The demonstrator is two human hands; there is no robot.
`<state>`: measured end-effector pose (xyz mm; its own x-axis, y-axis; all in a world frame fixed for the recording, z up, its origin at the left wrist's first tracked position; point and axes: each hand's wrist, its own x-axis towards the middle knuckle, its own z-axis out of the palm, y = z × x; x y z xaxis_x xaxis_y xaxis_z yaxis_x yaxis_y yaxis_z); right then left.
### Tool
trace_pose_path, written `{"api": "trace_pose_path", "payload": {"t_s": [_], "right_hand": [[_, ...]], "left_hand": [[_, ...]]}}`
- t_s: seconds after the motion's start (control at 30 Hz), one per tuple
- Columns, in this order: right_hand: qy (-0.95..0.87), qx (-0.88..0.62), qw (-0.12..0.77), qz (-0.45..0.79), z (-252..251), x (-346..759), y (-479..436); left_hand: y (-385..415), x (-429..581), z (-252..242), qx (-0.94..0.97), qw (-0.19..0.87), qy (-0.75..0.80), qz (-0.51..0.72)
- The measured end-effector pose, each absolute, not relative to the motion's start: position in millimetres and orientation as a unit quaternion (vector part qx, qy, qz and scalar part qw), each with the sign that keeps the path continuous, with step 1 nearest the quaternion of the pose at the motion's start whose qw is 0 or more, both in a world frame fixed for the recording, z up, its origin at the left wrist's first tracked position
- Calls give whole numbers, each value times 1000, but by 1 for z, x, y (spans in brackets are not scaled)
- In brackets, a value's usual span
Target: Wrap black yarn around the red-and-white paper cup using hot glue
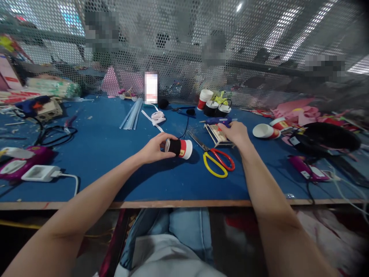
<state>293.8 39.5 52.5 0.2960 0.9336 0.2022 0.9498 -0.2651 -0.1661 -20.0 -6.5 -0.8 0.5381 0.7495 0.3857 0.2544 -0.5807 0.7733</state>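
My left hand (157,148) is closed round a paper cup (187,149) lying on its side, white and red with a black band of cord or yarn wound about it. A thin black strand runs from the cup toward the back of the table. My right hand (238,134) grips a blue hot glue gun (219,120) at its red trigger, over a small rack of wooden sticks (215,134). Its palm side is hidden. Between my hands lie scissors (215,163) with one red and one yellow handle, their blades pointing up and left.
Behind are clear glue sticks (132,114), a coil of white ribbon (158,117), a lit phone (151,87) and stacked cups (205,99). Tipped cups (265,131) and a black round object (331,138) sit right. Purple power strips (307,168) and cords flank the blue table (100,154).
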Motion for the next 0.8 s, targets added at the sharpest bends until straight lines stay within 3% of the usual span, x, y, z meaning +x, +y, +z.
{"api": "trace_pose_path", "payload": {"t_s": [0.2,0.33,0.43,0.53,0.73,0.8], "right_hand": [[-556,-823,106,-49,41,293,40],[-603,-760,203,-133,46,278,27],[-728,-631,268,-17,55,252,12],[-797,-525,271,126,60,219,1],[-816,-532,147,171,51,180,9],[-813,-521,158,204,48,178,10]], "left_hand": [[-7,-20,0,820,325,303,361],[-9,-19,3,834,312,283,357],[-12,-19,7,862,264,269,338],[-16,-17,11,891,210,257,311],[-20,-14,13,912,167,238,290],[-20,-14,13,913,159,239,290]]}}
